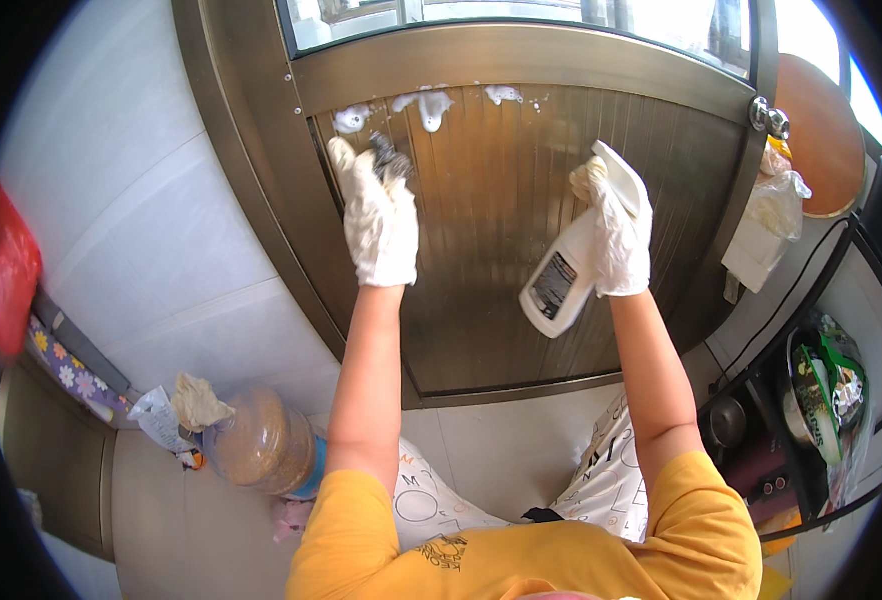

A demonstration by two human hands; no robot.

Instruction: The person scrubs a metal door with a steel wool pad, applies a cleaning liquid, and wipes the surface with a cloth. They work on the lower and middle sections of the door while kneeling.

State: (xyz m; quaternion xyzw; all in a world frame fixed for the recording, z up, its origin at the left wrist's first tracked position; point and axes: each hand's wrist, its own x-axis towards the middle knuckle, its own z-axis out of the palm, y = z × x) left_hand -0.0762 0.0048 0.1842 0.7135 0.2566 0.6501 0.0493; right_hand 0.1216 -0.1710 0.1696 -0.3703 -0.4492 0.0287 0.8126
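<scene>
My left hand [381, 217], in a white disposable glove, holds a dark steel wool scrubber [392, 159] close to the upper left of a brown metal door panel [478, 262]. White foam [432, 109] clings in patches along the panel's top, above the scrubber. My right hand [617, 225], gloved likewise, grips a white spray bottle [568, 270] by its neck and trigger head. The bottle is tilted, its base pointing down and left, in front of the panel's right half. The bottle bears a dark label.
A round metal doorknob [769, 118] juts from the door's right edge. A large clear plastic water jug [261, 442] stands on the floor at lower left. On the right, a black rack [775, 341] holds a pan and packets. A red plastic bag [7, 277] hangs far left.
</scene>
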